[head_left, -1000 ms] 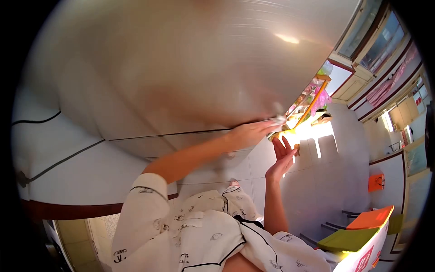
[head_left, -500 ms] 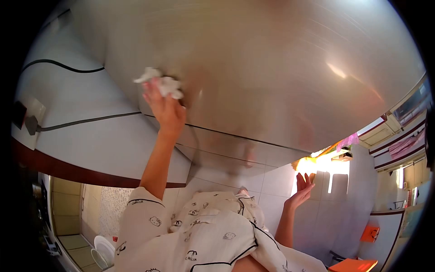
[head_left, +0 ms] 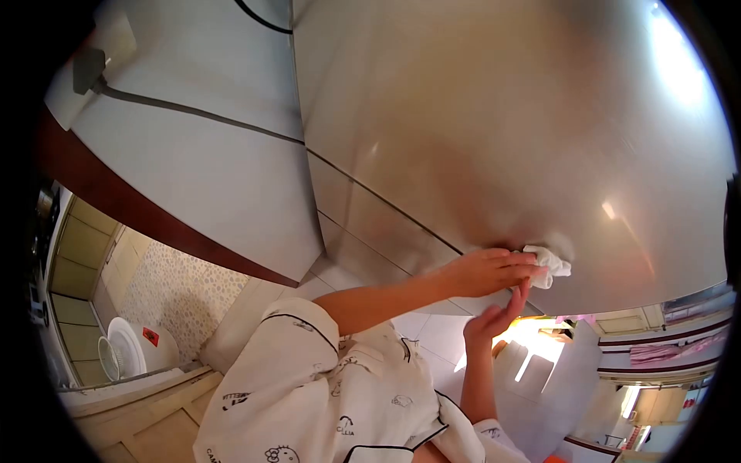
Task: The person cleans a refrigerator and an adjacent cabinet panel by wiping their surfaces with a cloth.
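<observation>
A crumpled white cloth (head_left: 549, 267) is pressed against a large silvery metal surface that looks like a fridge door (head_left: 478, 116). My left hand (head_left: 490, 272) reaches across to the right and holds the cloth under its fingers, near the door's lower edge. Just below it is my right hand (head_left: 492, 318), raised and holding nothing, with its fingers stretched upward. Its fingertips come close to my left fingers and the cloth; whether they touch I cannot tell.
On the left, a grey plug (head_left: 89, 71) and cord (head_left: 193, 116) run along a pale wall (head_left: 208, 177) with a dark red baseboard (head_left: 170, 224). A white round bin-like container (head_left: 147, 347) stands beyond, near a panelled wooden door (head_left: 154, 417). Sunlight falls on the tiled floor (head_left: 432, 339).
My left hand has moved the cloth from the door's left side to its lower right. My right hand now sits right beside it. The view has shifted right.
</observation>
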`<state>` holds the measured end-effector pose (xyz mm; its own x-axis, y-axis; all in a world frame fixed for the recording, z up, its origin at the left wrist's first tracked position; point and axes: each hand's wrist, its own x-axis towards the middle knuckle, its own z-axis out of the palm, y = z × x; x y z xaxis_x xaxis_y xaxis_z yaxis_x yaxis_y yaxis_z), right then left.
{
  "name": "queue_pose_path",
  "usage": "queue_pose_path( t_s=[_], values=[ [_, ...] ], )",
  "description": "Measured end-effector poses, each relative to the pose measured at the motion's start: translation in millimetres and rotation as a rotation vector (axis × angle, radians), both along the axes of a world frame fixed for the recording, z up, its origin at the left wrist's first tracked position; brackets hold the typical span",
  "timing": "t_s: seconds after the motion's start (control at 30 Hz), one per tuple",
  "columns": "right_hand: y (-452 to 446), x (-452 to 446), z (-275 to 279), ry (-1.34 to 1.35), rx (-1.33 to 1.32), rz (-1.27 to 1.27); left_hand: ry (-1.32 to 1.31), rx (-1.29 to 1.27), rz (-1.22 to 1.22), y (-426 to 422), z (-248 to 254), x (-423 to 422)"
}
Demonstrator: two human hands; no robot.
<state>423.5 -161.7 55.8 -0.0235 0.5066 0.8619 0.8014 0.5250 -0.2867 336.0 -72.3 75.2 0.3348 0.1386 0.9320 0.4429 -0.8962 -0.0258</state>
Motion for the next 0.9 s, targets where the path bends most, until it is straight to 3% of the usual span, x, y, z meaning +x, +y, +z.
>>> queue_pose_path(
  t_s=[0.03,0.13,0.27,0.37,0.47,0.57,0.7,0.8,0.9],
  values=[
    [8,4,-17,-0.055,0.007,0.033,0.1,0.104,0.177,2,3,-13],
    [26,8,-41,-0.292,-0.022,0.057,0.215,-0.081,0.067,7,-16,-49],
    [51,-22,-61,-0.384,-0.069,-0.021,0.303,0.001,0.259,15,-45,-94],
    [72,-50,-76,-0.394,-0.05,-0.066,0.377,-0.177,0.161,17,-49,-128],
    [87,-91,-79,-0.369,-0.011,-0.174,0.048,-0.436,-0.056,18,-78,-150],
    [103,-129,-67,-0.287,0.02,-0.169,-0.076,-0.529,0.007,18,-77,-168],
    [116,-145,-20,-0.4,0.111,-0.088,-0.184,-0.278,0.428,18,-40,-177],
    [104,-120,2,-0.533,0.096,-0.016,-0.205,-0.546,0.261,5,-56,-174],
    [80,-52,-11,-0.619,0.086,-0.006,-0.143,-0.506,0.145,-6,-61,-170]
  ],
)
